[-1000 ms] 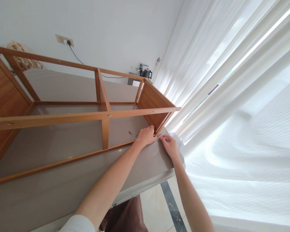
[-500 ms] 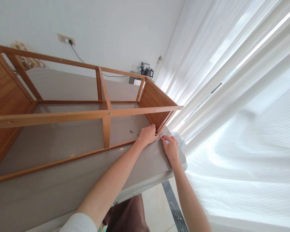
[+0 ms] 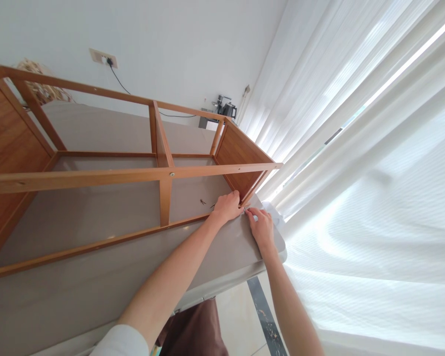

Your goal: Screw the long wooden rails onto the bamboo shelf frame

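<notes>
A wooden frame [image 3: 133, 173] with side panels and a middle divider rests on the grey-covered table. My left hand [image 3: 228, 205] is wrapped round its near right lower corner, fingers partly hidden behind the wood. Just right of that corner, my right hand [image 3: 261, 222] is closed in a pinch on something small and thin, too small to name, that points toward the corner. Inside the frame, left of my left hand, lie a few small dark pieces [image 3: 202, 201] that look like screws.
The table [image 3: 222, 257] has its rounded end close to white curtains [image 3: 356, 198] on the right. Behind stand a dark kettle [image 3: 229, 110] and a wall socket [image 3: 103, 58] with a black cord. A pale straw-like bundle [image 3: 40, 89] sits at the back left.
My right hand's fingertips have shifted very slightly, and less of the thin piece shows between them. My left hand stays on the corner. The view has tilted a little.
</notes>
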Demonstrator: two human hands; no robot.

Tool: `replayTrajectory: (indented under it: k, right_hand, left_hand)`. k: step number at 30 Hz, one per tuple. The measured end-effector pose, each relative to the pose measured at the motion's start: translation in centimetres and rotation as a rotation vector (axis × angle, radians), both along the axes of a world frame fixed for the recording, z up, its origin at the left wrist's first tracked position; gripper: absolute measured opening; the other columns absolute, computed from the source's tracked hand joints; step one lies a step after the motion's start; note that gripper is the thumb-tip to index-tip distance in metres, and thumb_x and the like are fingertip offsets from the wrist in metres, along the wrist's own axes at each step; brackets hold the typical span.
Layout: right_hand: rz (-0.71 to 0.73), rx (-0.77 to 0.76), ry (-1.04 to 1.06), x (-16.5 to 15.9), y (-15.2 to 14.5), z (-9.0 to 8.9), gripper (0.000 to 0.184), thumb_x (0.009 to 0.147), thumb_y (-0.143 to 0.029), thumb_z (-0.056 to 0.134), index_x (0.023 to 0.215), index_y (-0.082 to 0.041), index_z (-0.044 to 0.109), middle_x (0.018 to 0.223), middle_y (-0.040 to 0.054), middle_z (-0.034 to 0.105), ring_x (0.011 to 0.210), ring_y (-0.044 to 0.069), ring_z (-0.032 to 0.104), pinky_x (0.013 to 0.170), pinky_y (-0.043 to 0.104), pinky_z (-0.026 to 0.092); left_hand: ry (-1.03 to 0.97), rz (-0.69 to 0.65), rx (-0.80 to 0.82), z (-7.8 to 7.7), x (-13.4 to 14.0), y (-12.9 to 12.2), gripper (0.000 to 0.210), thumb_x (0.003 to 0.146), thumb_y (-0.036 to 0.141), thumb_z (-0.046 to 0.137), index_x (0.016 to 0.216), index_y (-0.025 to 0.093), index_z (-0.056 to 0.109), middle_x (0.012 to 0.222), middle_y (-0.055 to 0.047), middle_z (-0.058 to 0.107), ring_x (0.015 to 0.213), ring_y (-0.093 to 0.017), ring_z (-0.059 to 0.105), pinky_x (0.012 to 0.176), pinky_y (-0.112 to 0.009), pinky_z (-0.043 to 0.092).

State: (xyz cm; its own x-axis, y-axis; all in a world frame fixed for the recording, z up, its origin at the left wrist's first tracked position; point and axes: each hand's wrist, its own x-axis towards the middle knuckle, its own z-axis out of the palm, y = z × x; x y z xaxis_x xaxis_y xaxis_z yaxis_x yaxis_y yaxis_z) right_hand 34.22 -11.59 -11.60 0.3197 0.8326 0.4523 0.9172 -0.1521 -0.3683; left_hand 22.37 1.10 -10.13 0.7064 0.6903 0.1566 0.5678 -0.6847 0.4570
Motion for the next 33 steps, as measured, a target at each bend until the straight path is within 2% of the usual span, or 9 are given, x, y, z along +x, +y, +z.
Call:
replayTrajectory:
  k: [5, 11, 15, 24, 33]
  right_hand:
    - [-0.01, 0.011, 0.098, 0.2, 0.2, 0.1, 0.028, 0.096, -0.041, 0.048, 0.093, -0.024, 0.07, 0.091, 0.0051, 0.073, 0.091, 0.024, 0.061, 0.089, 0.038, 0.04]
    - [-0.025, -0.001, 0.31, 1.5, 0.7, 0.0, 0.036, 0.092, -0.054, 0.05, 0.09, -0.024, 0.069, 0.088, 0.003, 0.075, 0.082, 0.022, 0.067, 0.076, 0.032, 0.048]
    - [-0.017, 0.001, 0.377, 1.7, 0.6, 0.0, 0.038, 0.09, -0.057, 0.052, 0.088, -0.024, 0.069, 0.09, 0.0026, 0.075, 0.086, 0.022, 0.067, 0.079, 0.031, 0.049]
    - [-0.049, 0.015, 0.386, 1.5, 0.1, -0.1, 0.043, 0.089, -0.06, 0.05, 0.09, -0.021, 0.068, 0.086, 0.0053, 0.074, 0.076, 0.022, 0.064, 0.073, 0.033, 0.048]
    - [-0.022, 0.008, 0.278, 1.2, 0.2, 0.1, 0.033, 0.091, -0.05, 0.05, 0.085, -0.024, 0.069, 0.089, 0.0026, 0.073, 0.086, 0.023, 0.064, 0.081, 0.034, 0.048]
  left_hand:
    - [0.005, 0.001, -0.01, 0.0, 0.0, 0.0, 0.035, 0.088, 0.042, 0.057, 0.114, 0.019, 0.051, 0.117, -0.012, 0.068, 0.106, -0.029, 0.067, 0.086, -0.038, 0.052]
    - [0.016, 0.007, -0.001, 0.1, 0.0, 0.0, 0.035, 0.088, 0.041, 0.056, 0.114, 0.019, 0.051, 0.117, -0.012, 0.068, 0.106, -0.029, 0.068, 0.085, -0.038, 0.052]
    - [0.009, 0.007, 0.003, 0.2, 0.0, 0.0, 0.033, 0.087, 0.042, 0.057, 0.111, 0.02, 0.052, 0.115, -0.011, 0.069, 0.103, -0.028, 0.068, 0.083, -0.036, 0.052]
    - [-0.001, 0.011, 0.007, 0.3, -0.1, -0.1, 0.032, 0.087, 0.042, 0.056, 0.109, 0.019, 0.053, 0.112, -0.011, 0.07, 0.1, -0.028, 0.069, 0.081, -0.037, 0.053]
    - [0.002, 0.009, -0.02, 0.1, -0.1, 0.0, 0.032, 0.088, 0.042, 0.056, 0.111, 0.02, 0.053, 0.114, -0.011, 0.07, 0.104, -0.027, 0.068, 0.085, -0.036, 0.052]
